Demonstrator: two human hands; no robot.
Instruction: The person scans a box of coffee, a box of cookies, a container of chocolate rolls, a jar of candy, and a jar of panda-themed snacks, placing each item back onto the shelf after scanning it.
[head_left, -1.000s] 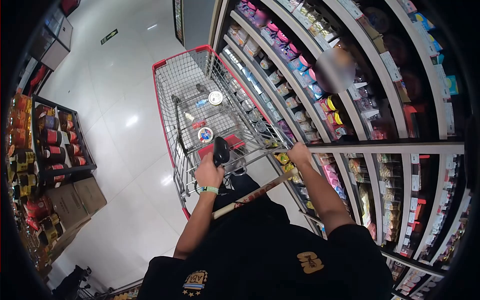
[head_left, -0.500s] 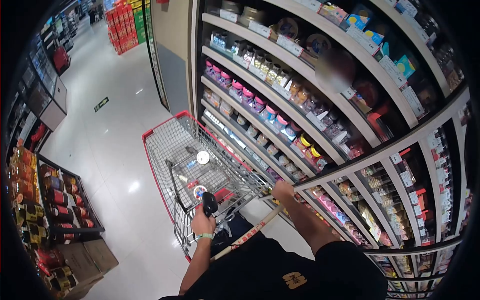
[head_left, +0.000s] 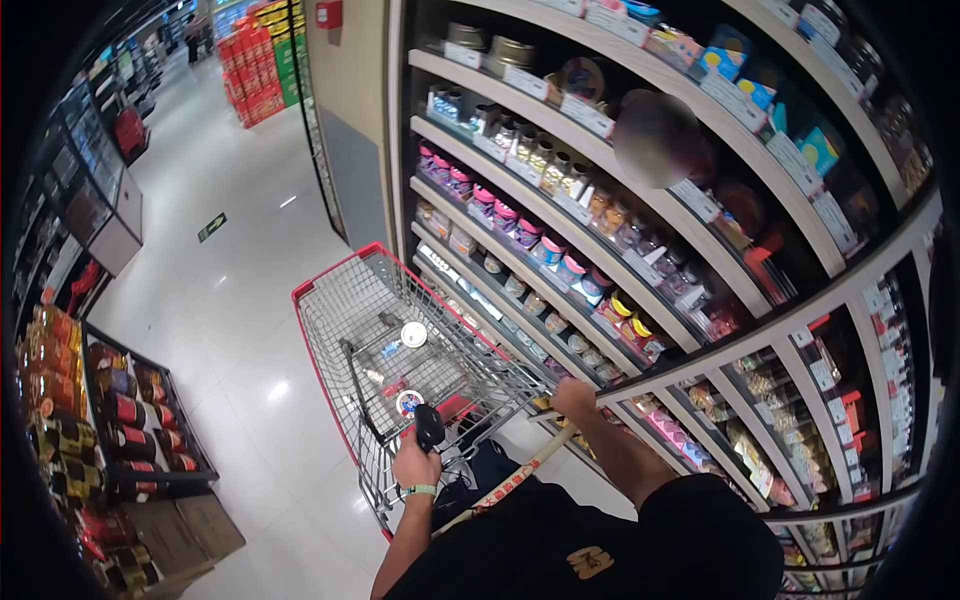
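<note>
A wire shopping cart (head_left: 340, 312) with a red rim stands in front of me. My right hand (head_left: 573, 399) is closed round the right end of its pale handle (head_left: 525, 472), which bears red lettering. My left hand (head_left: 415, 466), a light band at its wrist, grips a black rounded device (head_left: 428, 426) above the cart's near end; I cannot tell its exact kind. Inside the cart lie a tub with a white round lid (head_left: 413, 334) and, nearer me, another container with a round printed lid (head_left: 409, 403).
Tall shelves (head_left: 560, 205) of jars and packets line the right side, close to the cart. On the left stand a rack of dark bottles (head_left: 140, 437), oil bottles (head_left: 55, 345) and a cardboard box (head_left: 185, 535). A shiny aisle floor (head_left: 225, 300) leads to stacked red boxes (head_left: 252, 75).
The view has tilted slightly, so shelves and cart sit a little lower and further right. Both hands keep their holds, and the items in the cart stay in place.
</note>
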